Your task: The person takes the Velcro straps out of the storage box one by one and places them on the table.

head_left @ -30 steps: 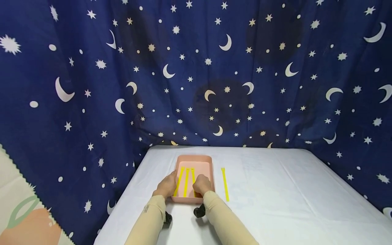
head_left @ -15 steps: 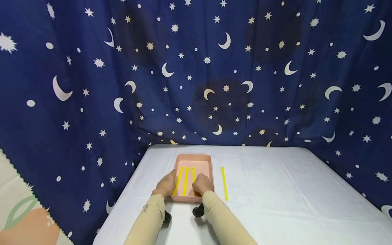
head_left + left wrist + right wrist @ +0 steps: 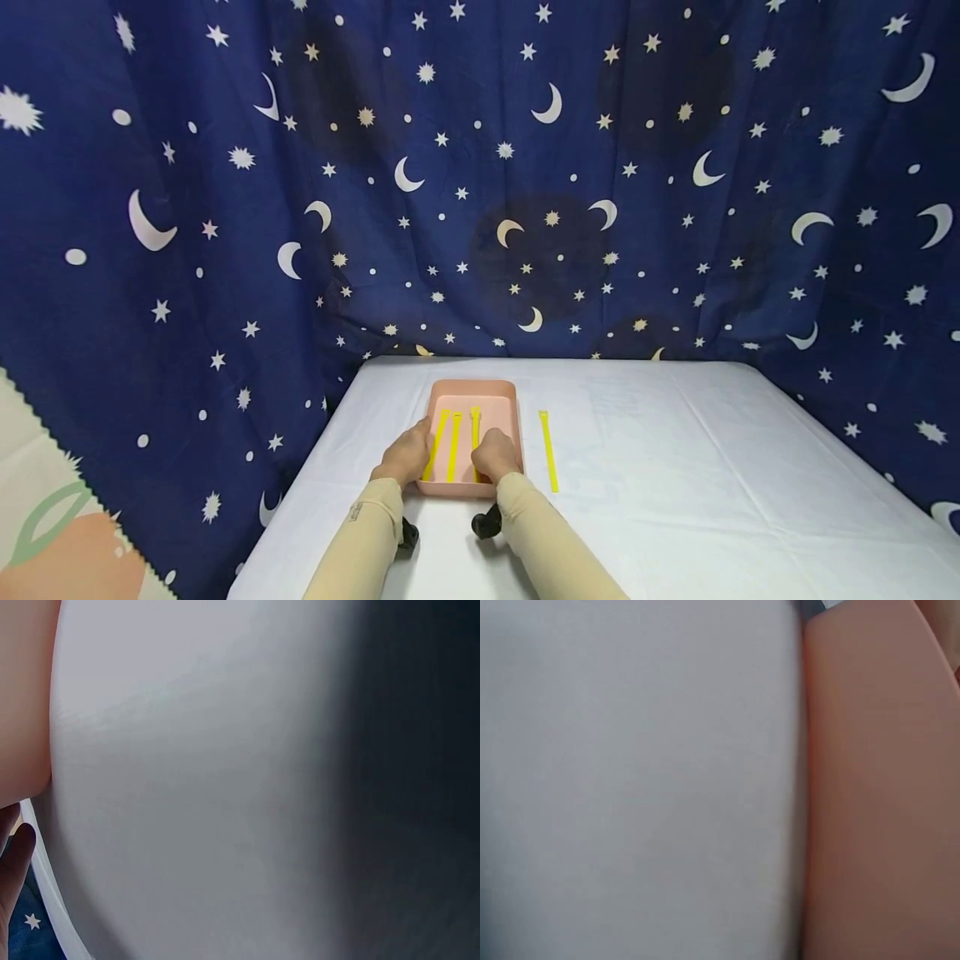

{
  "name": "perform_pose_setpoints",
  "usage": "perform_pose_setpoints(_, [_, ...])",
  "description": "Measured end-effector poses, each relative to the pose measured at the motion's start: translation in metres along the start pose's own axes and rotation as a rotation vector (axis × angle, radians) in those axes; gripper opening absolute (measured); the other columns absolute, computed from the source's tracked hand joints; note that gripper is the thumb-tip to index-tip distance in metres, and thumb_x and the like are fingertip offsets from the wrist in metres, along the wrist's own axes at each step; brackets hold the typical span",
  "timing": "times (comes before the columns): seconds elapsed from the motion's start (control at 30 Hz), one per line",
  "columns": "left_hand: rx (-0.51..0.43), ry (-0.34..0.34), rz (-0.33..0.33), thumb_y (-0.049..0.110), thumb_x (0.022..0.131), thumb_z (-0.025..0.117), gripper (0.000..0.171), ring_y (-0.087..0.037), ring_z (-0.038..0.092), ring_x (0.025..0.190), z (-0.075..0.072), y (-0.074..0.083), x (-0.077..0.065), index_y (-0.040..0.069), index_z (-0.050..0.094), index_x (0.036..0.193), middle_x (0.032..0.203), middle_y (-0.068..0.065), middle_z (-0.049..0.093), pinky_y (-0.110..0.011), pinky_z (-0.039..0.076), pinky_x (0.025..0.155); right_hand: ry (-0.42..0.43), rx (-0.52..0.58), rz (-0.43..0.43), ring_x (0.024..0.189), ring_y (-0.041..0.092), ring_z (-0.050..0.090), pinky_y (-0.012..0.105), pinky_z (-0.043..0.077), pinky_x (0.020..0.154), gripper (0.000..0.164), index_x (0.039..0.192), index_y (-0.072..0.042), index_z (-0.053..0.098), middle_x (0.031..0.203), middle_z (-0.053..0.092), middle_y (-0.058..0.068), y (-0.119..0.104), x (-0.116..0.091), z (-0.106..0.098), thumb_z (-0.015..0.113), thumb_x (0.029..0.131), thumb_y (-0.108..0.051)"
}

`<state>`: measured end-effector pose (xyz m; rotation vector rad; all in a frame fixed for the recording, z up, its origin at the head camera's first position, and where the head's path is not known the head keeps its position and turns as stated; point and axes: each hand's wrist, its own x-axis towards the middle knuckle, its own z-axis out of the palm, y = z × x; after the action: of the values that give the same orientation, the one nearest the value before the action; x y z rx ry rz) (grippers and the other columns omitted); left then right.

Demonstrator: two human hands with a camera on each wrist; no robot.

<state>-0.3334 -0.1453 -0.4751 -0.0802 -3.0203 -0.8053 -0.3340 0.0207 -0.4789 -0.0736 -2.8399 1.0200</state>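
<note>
A pink rectangular tray point(image 3: 468, 490) lies on the white-covered table. My left hand point(image 3: 405, 454) grips its left side, thumb at the rim. In the left wrist view, a few fingertips point(image 3: 19, 859) show beside the tray wall point(image 3: 22, 697). Over the tray's right half, my right hand point(image 3: 496, 454) is curled and holds a yellow cable strap point(image 3: 476, 429) near its lower end; the fingertips are hidden. Two more yellow straps, one slanted point(image 3: 437, 446) and one nearly straight point(image 3: 453, 447), lie inside to the left.
Another yellow strap point(image 3: 549, 450) lies on the white tablecloth point(image 3: 675, 475), right of the tray. A dark blue curtain point(image 3: 480, 167) with moons and stars hangs behind and to the left. Black wrist devices point(image 3: 486, 522) sit under the sleeves.
The strap in my right hand has straightened a little, its head shifting slightly right and up. Both hands stay in about the same place.
</note>
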Motion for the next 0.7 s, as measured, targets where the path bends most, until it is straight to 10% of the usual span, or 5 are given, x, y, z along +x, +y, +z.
perform_pose_setpoints(0.7, [0.008,-0.017,-0.023,0.014,0.108,0.039,0.048,-0.031,0.039,0.147,-0.0004,0.0024,0.0002,0.006,0.036,0.155,0.160,-0.011,0.039,-0.049,0.033,0.123,-0.027,0.018,0.001,0.060,0.021,0.047,0.025,0.037,0.053,0.010,0.070,-0.004,0.057,0.067,0.053,0.006,0.0047,-0.0022,-0.0060,0.064,0.075,0.000])
